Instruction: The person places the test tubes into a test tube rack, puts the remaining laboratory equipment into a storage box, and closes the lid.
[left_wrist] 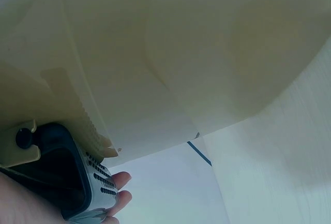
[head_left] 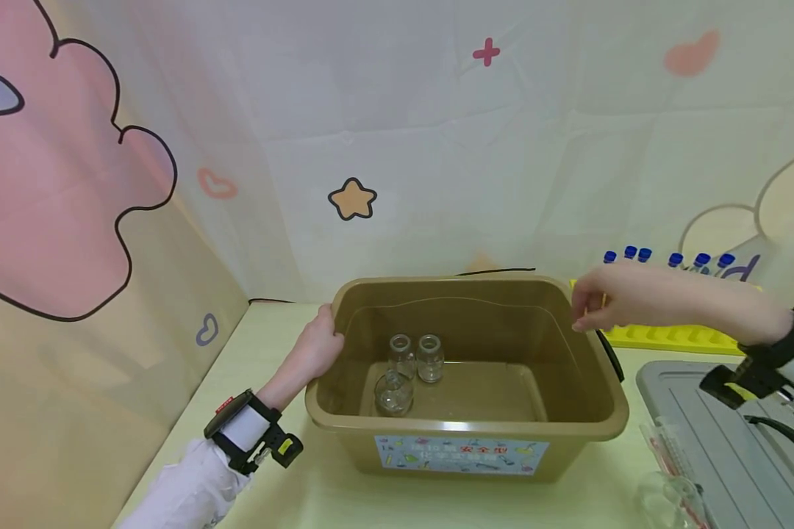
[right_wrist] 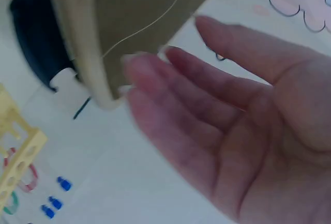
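Note:
A tan plastic bin (head_left: pixel 334 419) stands upright on the table, with a printed label (head_left: pixel 463 455) on its front. Three clear items of glassware sit inside toward the left: two small jars (head_left: pixel 430 360) and a rounder vessel (head_left: pixel 393 397). At the bin's left end my left hand (head_left: pixel 314 345) grips the handle (left_wrist: pixel 101 182); in the left wrist view its fingertips (left_wrist: pixel 123 200) curl round the handle's ribbed side. My right hand (head_left: pixel 625 297) hovers at the bin's right rim, loosely bent and holding nothing. The black right-side handle (right_wrist: pixel 41 32) shows beyond its fingertips in the right wrist view.
Behind my right forearm stands a yellow rack (head_left: pixel 664 338), with several blue-capped bottles (head_left: pixel 701 260) beside it. A grey ridged panel (head_left: pixel 695 411) lies right of the bin. Transparent glassware (head_left: pixel 668 503) sits at the front right. A patterned cloth (head_left: pixel 423 206) hangs behind.

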Tool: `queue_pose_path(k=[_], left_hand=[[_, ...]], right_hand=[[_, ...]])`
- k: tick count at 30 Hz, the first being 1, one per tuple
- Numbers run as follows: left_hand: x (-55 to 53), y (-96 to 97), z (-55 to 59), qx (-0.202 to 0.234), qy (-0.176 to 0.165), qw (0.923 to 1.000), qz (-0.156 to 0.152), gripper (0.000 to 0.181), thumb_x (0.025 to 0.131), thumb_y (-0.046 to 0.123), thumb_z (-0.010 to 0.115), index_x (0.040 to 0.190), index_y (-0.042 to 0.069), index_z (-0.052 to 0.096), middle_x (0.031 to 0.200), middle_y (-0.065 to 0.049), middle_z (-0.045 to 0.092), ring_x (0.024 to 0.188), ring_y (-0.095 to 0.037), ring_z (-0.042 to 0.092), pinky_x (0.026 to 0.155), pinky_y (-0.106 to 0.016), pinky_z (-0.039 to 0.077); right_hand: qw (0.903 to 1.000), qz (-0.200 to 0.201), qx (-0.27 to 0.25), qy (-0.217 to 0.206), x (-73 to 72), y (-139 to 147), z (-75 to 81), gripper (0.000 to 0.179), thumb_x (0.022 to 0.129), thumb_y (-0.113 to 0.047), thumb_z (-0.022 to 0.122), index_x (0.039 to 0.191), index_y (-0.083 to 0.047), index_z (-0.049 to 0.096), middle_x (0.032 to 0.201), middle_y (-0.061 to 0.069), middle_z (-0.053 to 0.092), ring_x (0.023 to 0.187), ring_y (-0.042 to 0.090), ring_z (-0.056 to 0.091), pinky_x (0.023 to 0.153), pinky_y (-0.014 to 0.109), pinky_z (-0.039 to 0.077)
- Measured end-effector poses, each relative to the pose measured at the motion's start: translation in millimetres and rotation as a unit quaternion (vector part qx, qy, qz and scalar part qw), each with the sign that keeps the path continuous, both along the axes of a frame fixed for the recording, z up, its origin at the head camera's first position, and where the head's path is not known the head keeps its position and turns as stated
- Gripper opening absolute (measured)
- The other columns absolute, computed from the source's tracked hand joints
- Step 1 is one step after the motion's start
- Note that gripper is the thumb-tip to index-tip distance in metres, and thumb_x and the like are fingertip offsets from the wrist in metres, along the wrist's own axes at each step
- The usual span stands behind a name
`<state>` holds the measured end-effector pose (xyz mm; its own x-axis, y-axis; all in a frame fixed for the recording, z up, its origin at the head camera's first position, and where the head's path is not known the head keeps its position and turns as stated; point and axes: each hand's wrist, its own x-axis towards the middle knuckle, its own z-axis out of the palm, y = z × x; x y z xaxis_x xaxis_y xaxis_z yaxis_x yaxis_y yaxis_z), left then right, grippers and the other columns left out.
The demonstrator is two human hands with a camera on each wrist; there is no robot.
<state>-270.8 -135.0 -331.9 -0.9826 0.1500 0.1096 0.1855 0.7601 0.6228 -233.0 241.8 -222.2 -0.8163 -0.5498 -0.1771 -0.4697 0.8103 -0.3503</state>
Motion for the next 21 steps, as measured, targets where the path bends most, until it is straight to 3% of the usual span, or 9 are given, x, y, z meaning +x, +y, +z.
queue_pose_path(k=[4, 11, 16, 21], left_hand=[[-0.1, -0.6, -0.5, -0.002, 0.002, 1.0, 0.0, 0.043, 0.081, -0.003, 0.041, 0.121, -0.014, 0.033, 0.1, -0.026, 0.052, 0.088, -0.033, 0.052, 0.073, -0.043, 0.043], [-0.1, -0.2, -0.5, -0.002, 0.005, 1.0, -0.003, 0.044, 0.081, -0.003, 0.041, 0.122, -0.015, 0.032, 0.102, -0.027, 0.052, 0.089, -0.034, 0.053, 0.074, -0.043, 0.043], [-0.3, -1.1, -0.6, 0.001, 0.006, 1.0, -0.002, 0.044, 0.081, -0.003, 0.042, 0.122, -0.014, 0.032, 0.102, -0.028, 0.052, 0.088, -0.034, 0.053, 0.074, -0.043, 0.043], [0.3, -1.7, -0.2, 0.004, 0.005, 1.0, -0.003, 0.043, 0.081, -0.003, 0.041, 0.122, -0.014, 0.033, 0.102, -0.028, 0.052, 0.088, -0.034, 0.053, 0.074, -0.043, 0.043]], right_hand=[[0.9957, -0.014, 0.026, -0.088, 2.0, 30, -15.1, 0.022, 0.08, -0.019, 0.068, 0.093, -0.003, 0.06, 0.07, -0.004, 0.055, 0.061, 0.014, 0.05, 0.054, 0.029, 0.045], [0.9887, -0.056, 0.03, -0.136, 13.4, 63, -41.9, 0.023, 0.078, -0.018, 0.07, 0.091, -0.003, 0.058, 0.069, -0.002, 0.053, 0.057, 0.015, 0.048, 0.052, 0.029, 0.043], [0.9758, -0.098, 0.025, -0.194, 25.3, 72, -71.4, 0.024, 0.076, -0.016, 0.071, 0.091, -0.006, 0.057, 0.068, 0.002, 0.053, 0.057, 0.017, 0.048, 0.052, 0.029, 0.044], [0.964, -0.11, 0.04, -0.239, 34.6, 79, -99.5, 0.025, 0.076, -0.019, 0.072, 0.09, -0.007, 0.056, 0.068, 0.004, 0.053, 0.059, 0.019, 0.05, 0.053, 0.033, 0.047]])
